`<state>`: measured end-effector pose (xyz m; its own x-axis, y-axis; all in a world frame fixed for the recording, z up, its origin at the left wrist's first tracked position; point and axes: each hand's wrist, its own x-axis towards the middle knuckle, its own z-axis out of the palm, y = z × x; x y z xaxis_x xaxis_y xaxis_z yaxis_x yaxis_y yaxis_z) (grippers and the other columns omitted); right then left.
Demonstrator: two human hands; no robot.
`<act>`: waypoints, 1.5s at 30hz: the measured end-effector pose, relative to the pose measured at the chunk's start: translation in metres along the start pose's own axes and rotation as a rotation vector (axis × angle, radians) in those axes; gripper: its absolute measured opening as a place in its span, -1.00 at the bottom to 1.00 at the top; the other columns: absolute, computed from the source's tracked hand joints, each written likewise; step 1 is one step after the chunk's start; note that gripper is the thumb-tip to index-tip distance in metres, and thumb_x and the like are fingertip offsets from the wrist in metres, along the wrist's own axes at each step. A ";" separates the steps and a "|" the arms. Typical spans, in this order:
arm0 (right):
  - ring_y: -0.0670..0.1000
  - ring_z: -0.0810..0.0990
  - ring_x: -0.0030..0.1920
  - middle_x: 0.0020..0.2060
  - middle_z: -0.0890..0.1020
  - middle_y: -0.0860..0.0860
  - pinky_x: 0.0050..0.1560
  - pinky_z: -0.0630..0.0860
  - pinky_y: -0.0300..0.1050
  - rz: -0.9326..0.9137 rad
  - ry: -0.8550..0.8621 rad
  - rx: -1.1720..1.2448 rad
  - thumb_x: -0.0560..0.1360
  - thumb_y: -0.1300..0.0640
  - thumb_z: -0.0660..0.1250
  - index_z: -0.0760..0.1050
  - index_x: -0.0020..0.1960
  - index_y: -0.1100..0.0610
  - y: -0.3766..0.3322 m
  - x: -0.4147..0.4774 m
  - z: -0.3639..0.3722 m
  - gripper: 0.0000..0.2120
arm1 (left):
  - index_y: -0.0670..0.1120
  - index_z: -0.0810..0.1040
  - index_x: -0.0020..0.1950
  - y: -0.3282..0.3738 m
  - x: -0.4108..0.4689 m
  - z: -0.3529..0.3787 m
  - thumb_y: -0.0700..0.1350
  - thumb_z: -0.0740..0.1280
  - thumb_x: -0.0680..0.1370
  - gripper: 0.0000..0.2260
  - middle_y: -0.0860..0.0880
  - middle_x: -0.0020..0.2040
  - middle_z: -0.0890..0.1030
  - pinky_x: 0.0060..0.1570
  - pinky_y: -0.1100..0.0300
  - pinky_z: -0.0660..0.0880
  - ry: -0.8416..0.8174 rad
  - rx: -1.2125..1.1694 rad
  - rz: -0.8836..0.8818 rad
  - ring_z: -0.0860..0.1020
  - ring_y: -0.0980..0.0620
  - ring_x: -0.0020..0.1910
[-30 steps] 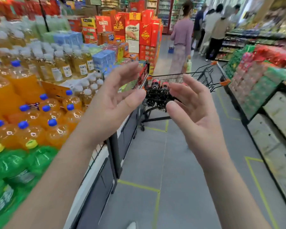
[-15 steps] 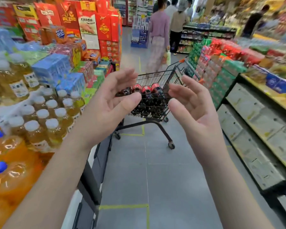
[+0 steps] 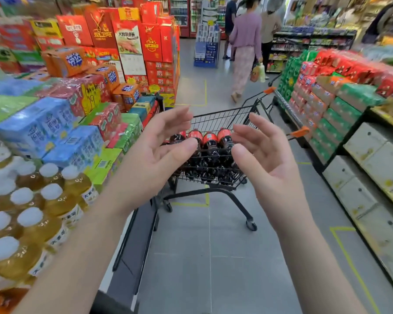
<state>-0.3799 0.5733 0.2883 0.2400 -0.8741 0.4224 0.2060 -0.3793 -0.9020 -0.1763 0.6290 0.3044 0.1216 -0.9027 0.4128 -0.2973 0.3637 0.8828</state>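
Cart (image 3: 222, 118) with cola bottles (image 3: 210, 141) stands beyond relaxed left hand (image 3: 154, 159), right hand (image 3: 268, 164).

The left hand (image 3: 154, 159) and right hand (image 3: 267, 162) are closing in on the shopping cart (image 3: 222, 118) ahead. They are coming up on either side of its cola bottles (image 3: 210, 139).

Both hands raised, palms facing; left hand (image 3: 154, 159) and right hand (image 3: 264, 159) relaxed, holding nothing.
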 end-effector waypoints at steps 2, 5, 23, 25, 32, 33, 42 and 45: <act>-0.02 0.63 0.33 0.30 0.65 0.01 0.40 0.53 0.00 0.013 -0.016 0.014 0.51 0.09 0.46 0.42 0.46 -0.01 0.014 0.031 -0.010 -0.46 | 0.03 0.39 0.54 -0.012 0.028 0.006 -0.03 0.36 0.60 -0.50 0.17 0.44 0.55 0.26 0.42 0.47 0.011 0.004 -0.017 0.48 0.23 0.46; 0.01 0.64 0.33 0.30 0.65 0.01 0.38 0.54 -0.01 0.024 -0.050 0.017 0.51 0.10 0.45 0.41 0.47 0.00 0.035 0.073 -0.019 -0.45 | 0.06 0.40 0.52 -0.029 0.064 0.011 0.01 0.38 0.61 -0.52 0.17 0.44 0.54 0.28 0.41 0.46 0.029 0.016 -0.028 0.48 0.22 0.46; -0.06 0.66 0.29 0.28 0.66 0.05 0.21 0.56 -0.26 0.095 -0.060 0.023 0.49 0.07 0.42 0.43 0.46 0.07 0.154 0.285 0.033 -0.46 | -0.02 0.40 0.53 -0.169 0.265 -0.055 -0.03 0.37 0.58 -0.48 0.13 0.44 0.55 0.23 0.41 0.49 0.054 -0.008 -0.104 0.51 0.24 0.42; -0.05 0.66 0.27 0.28 0.66 0.08 0.19 0.56 -0.27 0.099 -0.051 0.014 0.49 0.09 0.41 0.44 0.45 0.08 0.165 0.311 0.048 -0.47 | -0.02 0.40 0.53 -0.187 0.289 -0.070 -0.04 0.38 0.58 -0.49 0.13 0.43 0.56 0.23 0.42 0.49 0.054 -0.035 -0.107 0.52 0.23 0.42; -0.05 0.65 0.31 0.29 0.67 0.02 0.22 0.55 -0.28 0.134 -0.030 -0.026 0.52 0.05 0.43 0.42 0.49 0.08 0.205 0.383 0.092 -0.44 | 0.10 0.41 0.46 -0.240 0.355 -0.117 0.03 0.41 0.59 -0.55 0.18 0.42 0.55 0.21 0.45 0.47 -0.007 -0.049 -0.151 0.50 0.27 0.41; -0.05 0.65 0.31 0.29 0.67 0.03 0.21 0.55 -0.28 0.145 -0.032 -0.029 0.51 0.05 0.42 0.42 0.49 0.08 0.210 0.391 0.097 -0.44 | 0.08 0.40 0.48 -0.247 0.362 -0.122 0.05 0.43 0.60 -0.53 0.18 0.43 0.54 0.19 0.47 0.47 -0.010 -0.049 -0.164 0.50 0.28 0.41; -0.05 0.65 0.30 0.29 0.67 0.04 0.19 0.57 -0.28 0.249 -0.081 -0.072 0.64 0.24 0.37 0.43 0.50 0.08 0.260 0.452 0.122 -0.56 | 0.05 0.40 0.53 -0.315 0.398 -0.141 0.12 0.42 0.58 -0.45 0.19 0.42 0.55 0.21 0.41 0.51 0.031 -0.099 -0.274 0.50 0.27 0.42; -0.05 0.65 0.30 0.29 0.67 0.05 0.22 0.57 -0.25 0.279 -0.104 -0.070 0.64 0.24 0.38 0.43 0.50 0.08 0.282 0.470 0.124 -0.56 | 0.05 0.40 0.53 -0.329 0.407 -0.141 0.15 0.45 0.55 -0.42 0.18 0.42 0.55 0.24 0.40 0.50 0.041 -0.093 -0.302 0.50 0.27 0.42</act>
<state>-0.0910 0.0933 0.2430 0.3745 -0.9132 0.1609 0.0535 -0.1520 -0.9869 0.1045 0.1741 0.2133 0.2301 -0.9637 0.1357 -0.1546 0.1014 0.9828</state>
